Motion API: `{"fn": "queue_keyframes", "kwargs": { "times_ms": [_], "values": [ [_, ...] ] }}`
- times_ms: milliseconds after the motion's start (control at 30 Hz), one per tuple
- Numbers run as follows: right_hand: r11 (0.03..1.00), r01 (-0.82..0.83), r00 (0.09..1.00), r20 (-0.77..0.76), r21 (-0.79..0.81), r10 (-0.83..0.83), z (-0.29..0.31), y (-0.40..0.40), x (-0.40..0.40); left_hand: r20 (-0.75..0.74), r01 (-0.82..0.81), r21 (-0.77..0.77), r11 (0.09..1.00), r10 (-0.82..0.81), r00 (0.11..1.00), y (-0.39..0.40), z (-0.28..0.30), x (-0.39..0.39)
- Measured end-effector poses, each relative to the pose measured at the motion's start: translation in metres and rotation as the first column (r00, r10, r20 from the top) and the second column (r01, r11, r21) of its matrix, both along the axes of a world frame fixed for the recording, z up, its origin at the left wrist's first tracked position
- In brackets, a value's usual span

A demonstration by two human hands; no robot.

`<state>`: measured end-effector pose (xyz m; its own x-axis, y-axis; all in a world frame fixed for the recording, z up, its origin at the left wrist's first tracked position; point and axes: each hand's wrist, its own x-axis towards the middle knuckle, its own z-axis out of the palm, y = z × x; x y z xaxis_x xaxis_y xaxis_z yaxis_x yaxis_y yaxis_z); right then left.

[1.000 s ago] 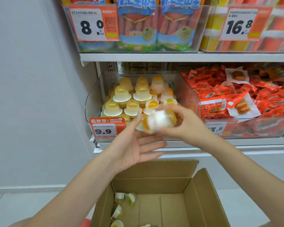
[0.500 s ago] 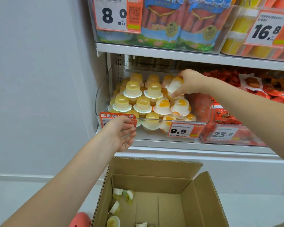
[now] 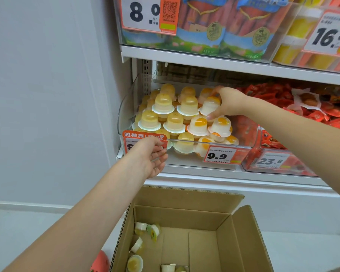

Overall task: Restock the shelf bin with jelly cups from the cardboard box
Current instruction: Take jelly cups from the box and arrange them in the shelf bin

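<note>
We see the shelf (image 3: 234, 179) carrying the clear shelf bin (image 3: 126, 107), piled with upturned jelly cups in more layers than we can count. Below stands the open cardboard box (image 3: 241, 238) with six cups left in view along its left side and near edge. Our right hand (image 3: 230, 103) reaches into the bin, fingers (image 3: 211, 117) curled around one jelly cup (image 3: 209, 107) sitting on the pile's upper row. Our left hand (image 3: 149, 156) hangs loosely curled, holding nothing, before the bin's orange price tag (image 3: 143, 135).
</note>
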<state>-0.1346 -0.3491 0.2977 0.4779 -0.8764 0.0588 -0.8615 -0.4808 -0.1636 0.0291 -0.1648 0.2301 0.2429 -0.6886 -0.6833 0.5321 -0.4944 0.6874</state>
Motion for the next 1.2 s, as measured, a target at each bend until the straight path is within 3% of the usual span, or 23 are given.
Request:
{"fn": "queue_keyframes", "kwargs": {
  "times_ms": [200, 333, 567, 1200],
  "values": [
    [0.997, 0.072, 0.953, 0.297, -0.016, -0.064, -0.008, 0.025, -0.028, -0.002, -0.008, 0.001, 1.000, 0.008, 1.000, 0.000, 0.000, -0.001],
    [0.991, 0.118, 0.951, 0.282, 0.062, -0.130, -0.031, 0.042, -0.042, 0.002, -0.016, -0.005, 1.000, 0.016, 1.000, 0.001, 0.000, -0.002],
    [0.985, 0.151, 0.875, 0.452, 0.080, -0.171, -0.050, 0.040, -0.043, 0.010, -0.030, -0.019, 0.999, 0.030, 0.999, 0.002, -0.001, -0.006],
    [0.981, 0.195, 0.819, 0.551, -0.011, -0.157, -0.062, 0.054, -0.042, 0.037, -0.050, -0.035, 0.998, 0.051, 0.998, 0.001, -0.005, -0.012]
  ]
}}
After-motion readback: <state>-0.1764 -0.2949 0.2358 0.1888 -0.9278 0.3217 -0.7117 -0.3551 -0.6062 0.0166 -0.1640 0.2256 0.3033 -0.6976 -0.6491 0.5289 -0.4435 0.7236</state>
